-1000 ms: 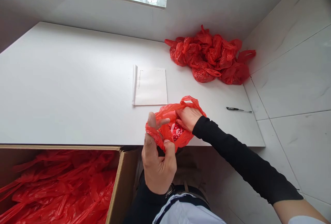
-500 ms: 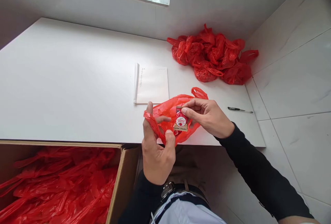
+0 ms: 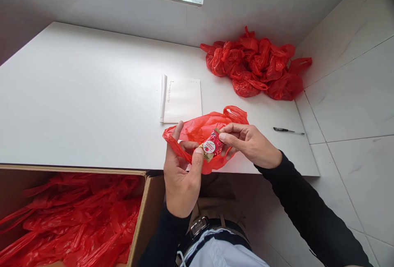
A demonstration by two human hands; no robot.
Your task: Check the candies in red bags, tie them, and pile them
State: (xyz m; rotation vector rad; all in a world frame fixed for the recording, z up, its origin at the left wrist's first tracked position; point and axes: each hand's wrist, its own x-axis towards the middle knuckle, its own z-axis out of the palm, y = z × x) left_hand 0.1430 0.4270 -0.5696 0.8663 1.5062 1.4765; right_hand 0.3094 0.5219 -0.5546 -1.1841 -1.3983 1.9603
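Observation:
A small wrapped candy [image 3: 211, 146] in red and gold foil, labelled as cranberry sugar, lies tilted between my two hands. My right hand [image 3: 250, 143] pinches its upper right end between thumb and fingers. At the lower left end, my left hand [image 3: 183, 176] grips with thumb and a bent finger. An open red plastic bag [image 3: 207, 124] spreads behind and beneath the candy. One of its handles is looped over the left hand's raised index finger; the other handle stands up near the right hand. What lies inside the bag is mostly hidden.
A notepad [image 3: 184, 102] lies on the white table [image 3: 92, 94] behind the bag. Several filled red bags [image 3: 249, 63] are heaped in the far right corner. A pen [image 3: 288, 130] rests on the right. Lower left, a cardboard box [image 3: 147, 213] holds red bags.
The candy has turned from upright to slanted. My left thumb has come onto its lower end, and my left hand has shifted slightly left with the bag's handle.

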